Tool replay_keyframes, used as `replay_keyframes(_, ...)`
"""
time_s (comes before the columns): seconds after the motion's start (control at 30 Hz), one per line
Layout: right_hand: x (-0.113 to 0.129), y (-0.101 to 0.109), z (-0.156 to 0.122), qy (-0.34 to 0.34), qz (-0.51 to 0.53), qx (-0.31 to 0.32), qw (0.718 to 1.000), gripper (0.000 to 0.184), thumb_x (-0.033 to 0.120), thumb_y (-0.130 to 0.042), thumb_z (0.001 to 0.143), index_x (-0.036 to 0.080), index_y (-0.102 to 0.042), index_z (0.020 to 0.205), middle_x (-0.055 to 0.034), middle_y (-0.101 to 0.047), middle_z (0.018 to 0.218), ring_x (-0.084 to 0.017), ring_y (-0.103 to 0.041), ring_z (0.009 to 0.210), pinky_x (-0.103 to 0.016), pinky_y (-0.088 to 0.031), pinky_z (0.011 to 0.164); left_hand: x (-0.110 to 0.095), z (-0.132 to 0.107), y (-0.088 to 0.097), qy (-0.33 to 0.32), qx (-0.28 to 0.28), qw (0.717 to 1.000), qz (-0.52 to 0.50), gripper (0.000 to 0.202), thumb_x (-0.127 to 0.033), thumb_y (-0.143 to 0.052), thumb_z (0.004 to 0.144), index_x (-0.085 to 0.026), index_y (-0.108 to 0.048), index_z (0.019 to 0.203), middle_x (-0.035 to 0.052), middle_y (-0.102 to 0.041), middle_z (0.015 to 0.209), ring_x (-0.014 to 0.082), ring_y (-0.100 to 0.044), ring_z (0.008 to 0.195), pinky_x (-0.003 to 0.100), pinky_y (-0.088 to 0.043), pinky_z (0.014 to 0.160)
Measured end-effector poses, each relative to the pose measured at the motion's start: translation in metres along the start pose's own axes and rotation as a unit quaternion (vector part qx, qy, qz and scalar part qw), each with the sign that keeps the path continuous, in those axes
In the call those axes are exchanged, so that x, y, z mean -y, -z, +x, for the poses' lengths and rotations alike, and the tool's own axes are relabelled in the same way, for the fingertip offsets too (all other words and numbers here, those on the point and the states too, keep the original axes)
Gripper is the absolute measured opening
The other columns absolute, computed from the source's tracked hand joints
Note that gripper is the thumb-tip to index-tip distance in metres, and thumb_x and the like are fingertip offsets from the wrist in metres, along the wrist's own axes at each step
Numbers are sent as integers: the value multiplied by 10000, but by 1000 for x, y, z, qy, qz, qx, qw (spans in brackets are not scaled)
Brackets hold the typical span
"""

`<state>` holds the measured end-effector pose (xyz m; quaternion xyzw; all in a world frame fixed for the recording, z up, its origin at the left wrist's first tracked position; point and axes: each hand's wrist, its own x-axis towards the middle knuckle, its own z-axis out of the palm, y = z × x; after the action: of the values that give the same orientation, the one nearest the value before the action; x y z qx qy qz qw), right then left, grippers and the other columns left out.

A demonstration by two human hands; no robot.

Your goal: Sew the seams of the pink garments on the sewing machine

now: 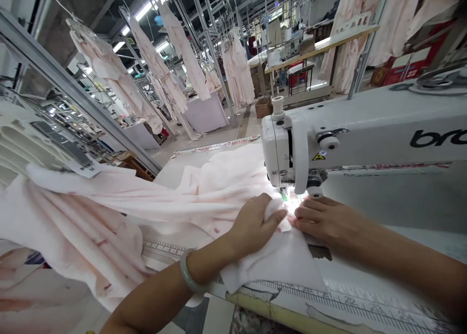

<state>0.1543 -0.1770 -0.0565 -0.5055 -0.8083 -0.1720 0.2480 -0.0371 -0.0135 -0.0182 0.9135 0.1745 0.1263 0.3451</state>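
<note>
Pale pink plush fabric (204, 198) with small printed marks spreads over the sewing table, its left part draping off the side. My left hand (257, 222), a bangle on its wrist, pinches a fold of this fabric just before the needle area. Close by on the right, my right hand (317, 219) has its fingers bent together at the fabric's edge, under the head of the white sewing machine (284, 149). A bright lamp washes out the spot between the hands, so the needle and presser foot are hard to make out.
A printed measuring tape (350, 302) runs along the table's front edge. The machine's arm (383, 125) extends to the right. At left, a metal post (80, 93) slants past the table. Pink garments (237, 71) hang behind, near another worktable (321, 47).
</note>
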Motion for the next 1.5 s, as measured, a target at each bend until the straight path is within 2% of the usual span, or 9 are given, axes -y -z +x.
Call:
replay_keyframes(0.1, 2, 11, 2, -35, 67, 33, 997, 233, 136, -546, 1105, 230, -759, 1111, -28, -713, 891, -224, -670, 853, -362, -500, 823, 7, -2, -5, -65, 0, 992, 108, 306, -468, -742, 978, -242, -536, 992, 69, -678, 1025, 293, -632, 1008, 446, -528, 937)
replay_keyframes(0.3, 7, 22, 6, -64, 144, 72, 985, 297, 136, -495, 1100, 244, -765, 1039, -21, -689, 838, -224, -631, 781, -377, -476, 825, 6, -3, -7, -159, 24, 962, 220, 96, -136, -680, 894, -213, -623, 905, 68, -692, 987, 259, -650, 972, 423, -550, 964)
replay_keyframes(0.5, 9, 21, 2, -80, 155, 69, 982, 315, 151, -494, 1120, 254, -790, 1091, -14, -702, 823, -231, -636, 805, -379, -467, 819, -5, -10, -16, -174, -22, 944, 279, 82, -244, -716, 1005, -199, -682, 947, 83, -680, 1002, 275, -636, 981, 422, -554, 891)
replay_keyframes(0.6, 9, 20, 1, -83, 159, 78, 981, 303, 162, -503, 1120, 256, -790, 1095, -12, -687, 796, -236, -622, 792, -383, -446, 787, -3, -10, -21, -183, -32, 932, 312, 70, -189, -703, 1009, -202, -691, 941, 80, -672, 973, 271, -629, 967, 414, -559, 876)
replay_keyframes(0.8, 13, 19, 1, -100, 187, 99, 972, 306, 163, -493, 1115, 259, -752, 984, -5, -666, 788, -225, -573, 763, -389, -407, 783, 2, -10, -24, -275, -47, 886, 371, 144, -109, -600, 1059, -166, -717, 998, 91, -708, 998, 250, -625, 909, 399, -546, 857)
replay_keyframes(0.93, 15, 20, 1, -101, 194, 121, 968, 316, 190, -459, 1142, 253, -717, 971, 2, -662, 804, -220, -562, 759, -405, -411, 792, 4, -11, -22, -323, -45, 864, 384, 188, -91, -546, 1103, -131, -731, 1104, 103, -748, 1075, 246, -676, 1030, 390, -541, 948)
replay_keyframes(1.1, 11, 24, 0, -91, 172, 85, 977, 330, 224, -464, 1157, 246, -732, 965, -18, -716, 864, -215, -652, 802, -395, -486, 784, 4, -13, -18, -294, 21, 885, 361, 226, -63, -573, 1068, -129, -713, 1232, 110, -767, 1126, 251, -710, 1064, 396, -594, 988)
replay_keyframes(1.27, 5, 16, -1, -89, 95, -21, 991, 277, 259, -512, 1149, 215, -759, 1268, -88, -832, 1286, -253, -779, 1108, -427, -592, 935, 6, -18, -17, -287, 29, 903, 320, 282, -52, -503, 1070, -110, -712, 1250, 129, -775, 1207, 261, -732, 1105, 403, -628, 1044)
replay_keyframes(1.5, -2, 5, -5, -79, 22, -22, 996, 329, 258, -470, 1168, 285, -797, 1172, -19, -869, 1203, -240, -793, 999, -439, -554, 915, 18, -3, -16, -283, 67, 910, 297, 381, -22, -513, 1035, -100, -677, 1370, 166, -770, 1322, 265, -755, 1185, 420, -642, 1075)
